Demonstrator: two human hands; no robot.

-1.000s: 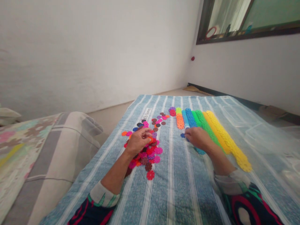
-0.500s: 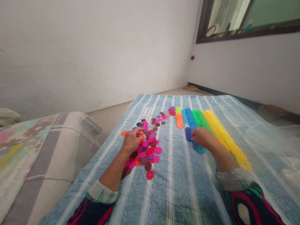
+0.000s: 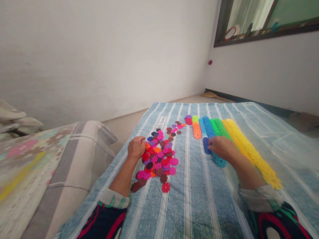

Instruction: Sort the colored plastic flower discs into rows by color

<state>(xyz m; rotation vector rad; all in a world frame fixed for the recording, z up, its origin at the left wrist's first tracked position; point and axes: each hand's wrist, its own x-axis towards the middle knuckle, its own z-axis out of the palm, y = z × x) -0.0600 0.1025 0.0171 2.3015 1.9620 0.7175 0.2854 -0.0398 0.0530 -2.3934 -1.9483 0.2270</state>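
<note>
My left hand (image 3: 136, 148) rests at the left edge of a loose pile of plastic snowflake discs (image 3: 160, 156), pink, red, orange, brown and purple, with its fingers curled and pinched at the discs. My right hand (image 3: 220, 147) lies on the near part of the dark blue row of discs (image 3: 206, 132), fingers bent onto a blue disc. Sorted rows run away from me: orange (image 3: 197, 130), light blue, dark blue, green (image 3: 219, 127), and yellow (image 3: 249, 151).
Everything lies on a blue striped cloth (image 3: 189, 192). A folded grey and floral blanket (image 3: 62, 166) is at the left. A clear plastic sheet (image 3: 286, 139) covers the cloth at the right. White walls and a dark-framed window (image 3: 264, 23) stand beyond.
My left hand slid left from the middle of the pile to its left edge. My right hand shifted from a loose blue disc onto the dark blue row.
</note>
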